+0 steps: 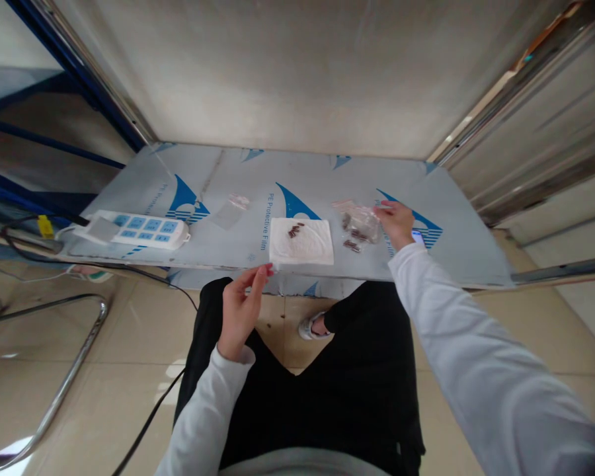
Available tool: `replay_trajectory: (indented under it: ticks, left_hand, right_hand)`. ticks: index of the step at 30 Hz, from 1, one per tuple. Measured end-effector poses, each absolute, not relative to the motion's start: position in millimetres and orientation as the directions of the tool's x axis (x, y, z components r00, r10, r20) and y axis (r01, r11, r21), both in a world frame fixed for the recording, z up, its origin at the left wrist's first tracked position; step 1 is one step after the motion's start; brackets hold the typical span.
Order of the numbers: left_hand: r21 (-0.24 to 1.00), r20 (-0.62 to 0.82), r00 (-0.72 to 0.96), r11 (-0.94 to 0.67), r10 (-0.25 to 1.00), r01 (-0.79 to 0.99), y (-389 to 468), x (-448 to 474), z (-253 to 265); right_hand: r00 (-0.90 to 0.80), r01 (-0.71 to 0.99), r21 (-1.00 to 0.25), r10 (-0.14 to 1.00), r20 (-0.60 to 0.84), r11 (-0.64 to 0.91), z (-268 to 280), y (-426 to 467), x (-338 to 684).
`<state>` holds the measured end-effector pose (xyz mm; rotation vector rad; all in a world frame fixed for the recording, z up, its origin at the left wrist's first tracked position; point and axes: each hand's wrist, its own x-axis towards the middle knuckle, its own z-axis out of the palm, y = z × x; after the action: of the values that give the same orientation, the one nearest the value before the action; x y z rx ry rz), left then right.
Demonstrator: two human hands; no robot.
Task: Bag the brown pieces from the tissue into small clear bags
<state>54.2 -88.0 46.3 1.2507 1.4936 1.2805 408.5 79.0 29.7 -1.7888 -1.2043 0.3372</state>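
Observation:
My right hand pinches the right edge of a clear plastic zip bag lying on the table. Small dark brown pieces show in and beside this bag; their kind is too small to tell. Left of it, a white tissue lies flat, with several more brown pieces on it. Just short of the tissue's lower left corner, my left hand hovers by the table's front edge. Its thumb and index finger are pressed together; what they hold, if anything, I cannot make out.
Another clear bag, flat, lies left of the tissue. A white power strip with a plug and black cable sits at the table's left end. Film with blue print covers the table. A chrome chair frame stands at lower left.

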Motion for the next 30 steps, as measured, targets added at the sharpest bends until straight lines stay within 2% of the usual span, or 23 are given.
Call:
replay_trajectory:
  ticks: [2, 4, 10, 14, 18, 21, 24, 26, 28, 30]
  left_hand:
    - [0.907, 0.132, -0.264, -0.009, 0.956, 0.422, -59, 45, 37]
    - [0.724, 0.195, -0.347, 0.104, 0.917, 0.682, -22, 34, 27]
    - [0.524, 0.212, -0.421, 0.261, 0.882, 0.811, 64, 6, 7]
    - [0.447, 0.188, -0.357, 0.243, 0.915, 0.861, 78, 0, 6]
    - [0.439, 0.21, -0.346, 0.228, 0.914, 0.869, 76, -2, 14]
    - [0.458, 0.257, -0.388, 0.242, 0.885, 0.855, 60, 4, 28]
    - [0.5, 0.327, -0.427, 0.229, 0.843, 0.835, 19, 26, 43]
    - [0.606, 0.442, -0.421, 0.082, 0.792, 0.792, -21, 48, 47]
    - [0.648, 0.494, -0.333, -0.084, 0.803, 0.757, -63, 68, 46]
    - [0.671, 0.503, -0.278, -0.168, 0.818, 0.722, -98, 82, 43]
  right_hand:
    - [0.505, 0.615, -0.777, 0.825, 0.254, -0.138, 22, 82, 413]
    - [0.512, 0.633, -0.756, 0.822, 0.248, -0.166, 18, 83, 413]
    - [0.52, 0.686, -0.709, 0.792, 0.321, -0.163, 16, 68, 406]
    - [0.479, 0.73, -0.676, 0.783, 0.397, -0.105, 18, 33, 392]
    - [0.412, 0.762, -0.647, 0.769, 0.489, 0.003, 28, -11, 365]
    - [0.381, 0.711, -0.696, 0.78, 0.497, 0.096, 39, -39, 330]
    - [0.31, 0.534, -0.83, 0.877, 0.367, 0.158, 52, -58, 280]
    - [0.219, 0.332, -0.935, 0.954, 0.204, 0.124, 61, -69, 244]
    - [0.128, 0.16, -0.986, 0.989, 0.068, 0.047, 68, -79, 214]
    - [0.096, 0.104, -0.995, 0.995, 0.019, 0.009, 72, -88, 197]
